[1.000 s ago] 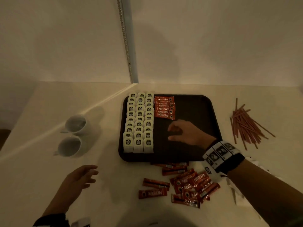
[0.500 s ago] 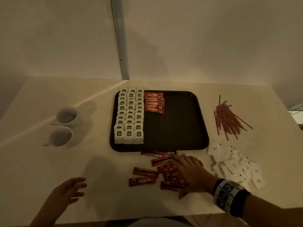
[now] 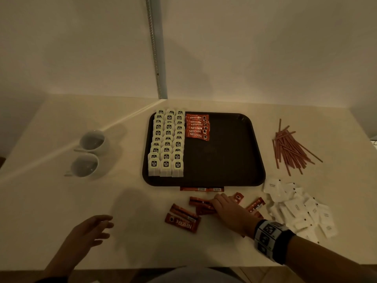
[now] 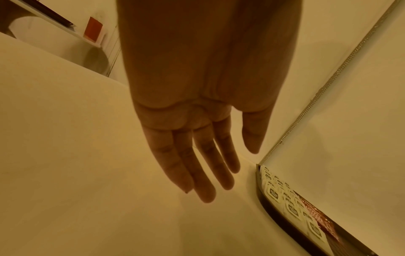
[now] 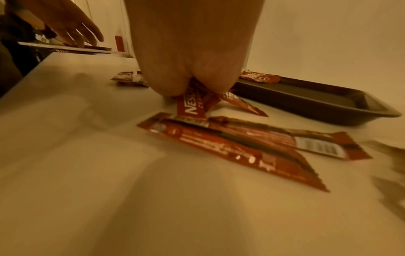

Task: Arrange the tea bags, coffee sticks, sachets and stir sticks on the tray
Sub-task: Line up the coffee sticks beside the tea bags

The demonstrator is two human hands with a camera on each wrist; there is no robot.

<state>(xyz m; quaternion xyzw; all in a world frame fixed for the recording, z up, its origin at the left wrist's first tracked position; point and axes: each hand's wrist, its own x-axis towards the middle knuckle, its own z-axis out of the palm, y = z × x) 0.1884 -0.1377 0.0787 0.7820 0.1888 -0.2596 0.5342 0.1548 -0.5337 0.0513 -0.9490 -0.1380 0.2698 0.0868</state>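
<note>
We see a dark brown rectangular plastic tray (image 3: 234,160) standing near the back edge of the pale cream table (image 3: 61,211). Along the tray's left edge, white paper tea bags with dark labels (image 3: 166,144) stand in three neat rows from back to front. Just beside them, at the tray's back edge, a short stack of red Nescafe coffee sticks (image 3: 197,127) lies overlapped.

Between the tray's front edge and the table's front edge, more loose red coffee sticks (image 3: 183,220) lie scattered, a few tucked right against the tray's front rim. Our right hand (image 3: 230,213) rests down on this scatter with the fingers bent over the sticks; in the right wrist view a coffee stick (image 5: 192,105) rises between the fingers, so the hand seems to pinch it, though the fingertips themselves are hidden. A patterned black-and-white wristband (image 3: 271,240) sits on that wrist.

Our left hand (image 3: 89,231) hovers over the table near the front edge, well apart from the tray, its fingers straight and loosely spread, holding nothing.

Toward the table's right edge, a loose bundle of thin reddish-brown stir sticks (image 3: 289,148) lies beside the tray, and nearer the front a heap of small white paper sachets (image 3: 302,209) is spread out. Toward the left edge, two white ceramic cups (image 3: 87,154) lie on their sides, touching.
</note>
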